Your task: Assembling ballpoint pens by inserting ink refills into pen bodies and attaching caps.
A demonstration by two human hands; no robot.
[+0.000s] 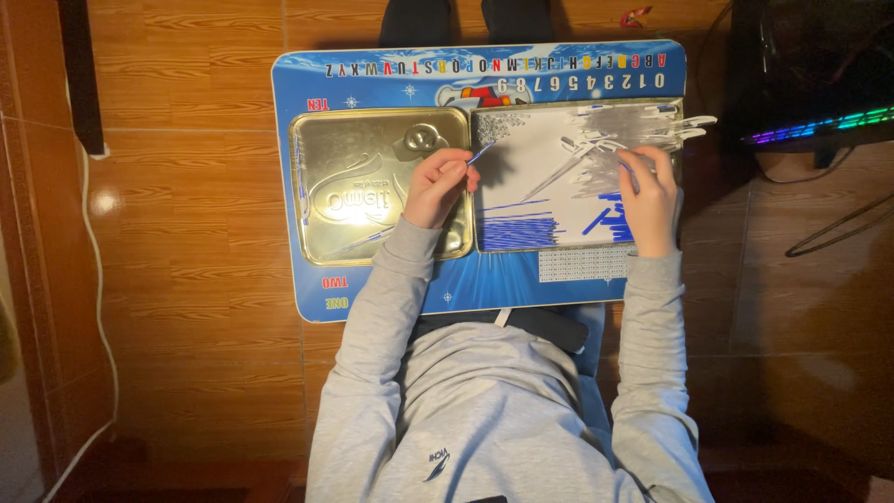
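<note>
On the blue lap tray (391,303), I log my left hand (436,186) pinching one thin blue pen refill (481,152) over the seam between the gold tin lid (363,186) on the tray's left half and the white tin base (559,186) on its right. My right hand (649,196) is curled on another blue piece near the base's right edge; what exactly, I cannot tell. Blue refills (517,230) lie sorted along the base's near edge, clear tubes (633,126) at its far edge, so I judge the work partway through.
</note>
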